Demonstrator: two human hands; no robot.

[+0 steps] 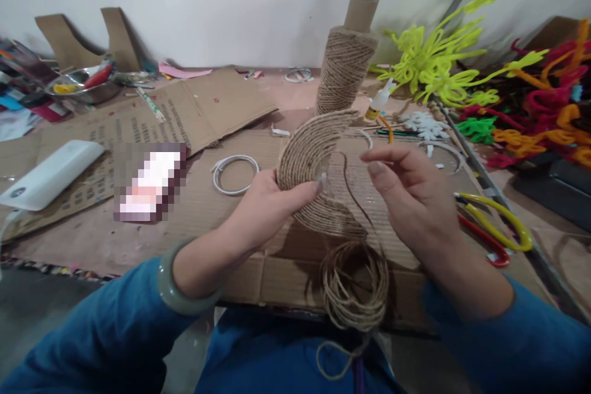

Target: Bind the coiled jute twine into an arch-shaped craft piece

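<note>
Loose coil of jute twine (354, 286) hanging nearest, just above the lap, over the cardboard sheet (221, 209). Left hand (263, 206) gripping a twine-wrapped ring (314, 175) — thumb pressing on its inner edge, ring standing tilted above the cardboard. Right hand (409, 197) hovering just beside it, fingers curled, pinching a thin strand running down toward the coil. Twine spool (345, 64) standing upright behind the ring; scissors (492, 231) lying right — pipe cleaners (484, 80) heaped beyond.
</note>
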